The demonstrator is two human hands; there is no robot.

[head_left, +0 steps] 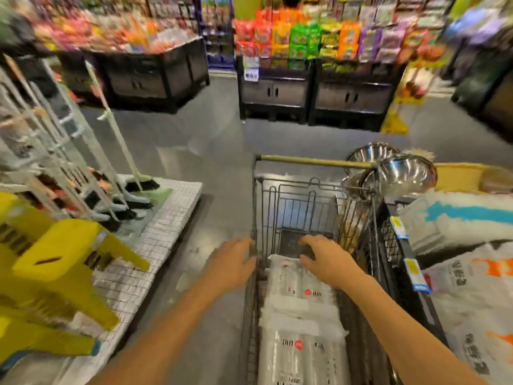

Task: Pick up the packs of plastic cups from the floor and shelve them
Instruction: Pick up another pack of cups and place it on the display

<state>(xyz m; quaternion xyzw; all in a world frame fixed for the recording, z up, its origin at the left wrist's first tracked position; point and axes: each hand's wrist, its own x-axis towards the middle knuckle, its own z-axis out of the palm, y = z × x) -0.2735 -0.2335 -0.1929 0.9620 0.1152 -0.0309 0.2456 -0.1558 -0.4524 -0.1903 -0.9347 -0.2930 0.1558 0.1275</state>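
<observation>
Several clear packs of plastic cups with red and black print lie lengthwise in a wire shopping cart straight ahead of me. My left hand is on the cart's left rim, its fingers wrapped over the wire. My right hand hovers inside the cart over the far end of the top pack. Its fingers are curled and spread, with the tips at the pack's edge. The far half of the cart holds nothing. The frame is blurred by motion.
Yellow plastic stools and brooms stand on a low platform at left. Steel bowls and big printed sacks crowd the cart's right side. Black snack bins and a yellow floor sign stand beyond grey floor.
</observation>
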